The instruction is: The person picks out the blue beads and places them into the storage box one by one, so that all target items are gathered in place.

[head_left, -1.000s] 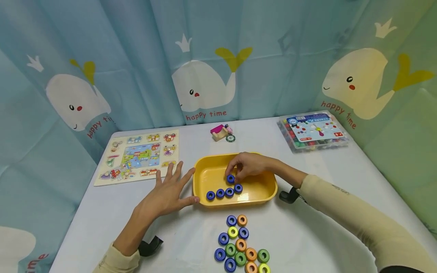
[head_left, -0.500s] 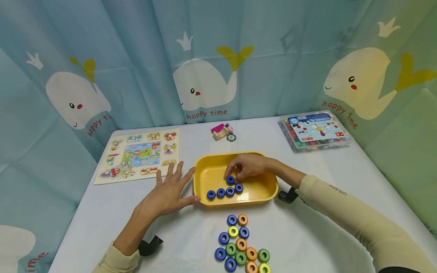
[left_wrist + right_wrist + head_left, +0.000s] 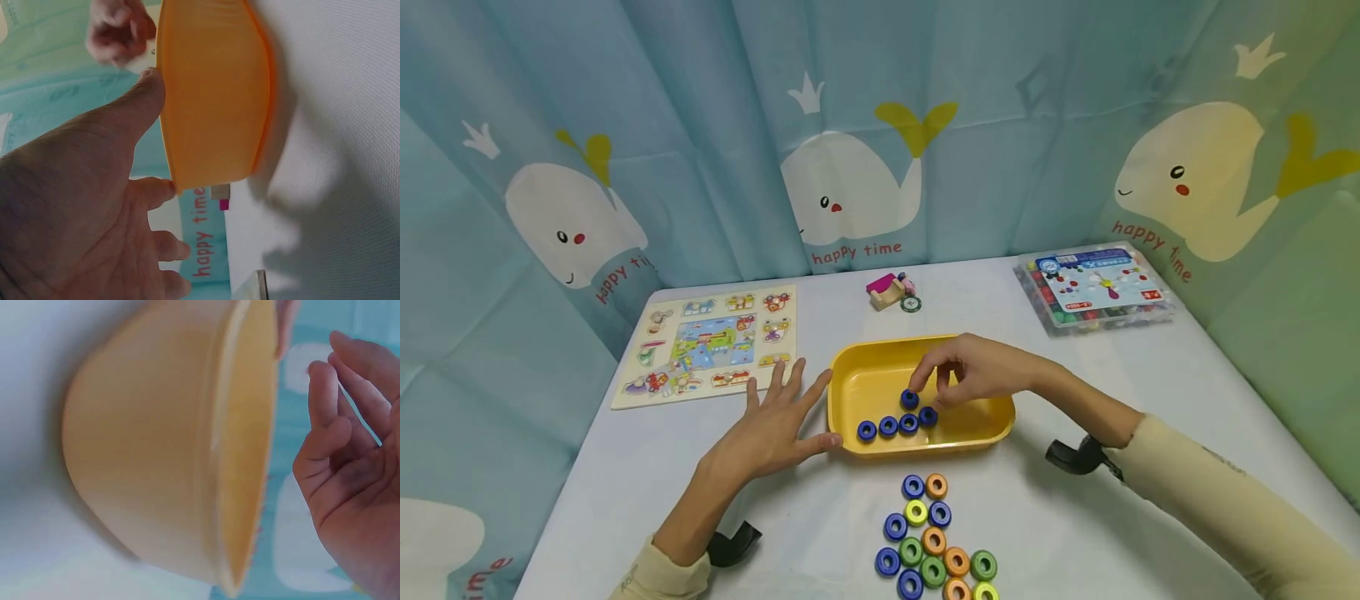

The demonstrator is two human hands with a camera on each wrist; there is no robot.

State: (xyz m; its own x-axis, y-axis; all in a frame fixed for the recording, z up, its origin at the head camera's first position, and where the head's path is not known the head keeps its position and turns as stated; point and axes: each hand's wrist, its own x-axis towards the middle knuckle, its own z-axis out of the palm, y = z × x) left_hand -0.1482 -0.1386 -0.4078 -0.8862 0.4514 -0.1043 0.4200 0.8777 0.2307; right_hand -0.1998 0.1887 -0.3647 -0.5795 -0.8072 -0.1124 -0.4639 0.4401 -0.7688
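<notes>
A yellow plastic basin (image 3: 859,367) stands on the white table with several blue rings (image 3: 888,427) inside, set in a row along its near side. One more blue ring (image 3: 909,399) lies just behind that row. My left hand (image 3: 771,429) has its fingers spread, with thumb and index fingertip at the basin's left rim. Over the basin's right half is my right hand (image 3: 981,371), fingers loosely bent, the index fingertip close above the single ring. In the right wrist view nothing shows between the right fingers (image 3: 323,394).
In front of the basin lies a group of blue, orange, green and yellow rings (image 3: 933,542). A wooden picture puzzle board (image 3: 700,346) is at the back left. Small toys (image 3: 889,292) sit behind the basin, and a clear box of coloured pieces (image 3: 1097,287) at the back right.
My right hand has let go of the single blue ring and risen slightly to the right, leaving it behind the row. My left hand has stayed at the basin's rim.
</notes>
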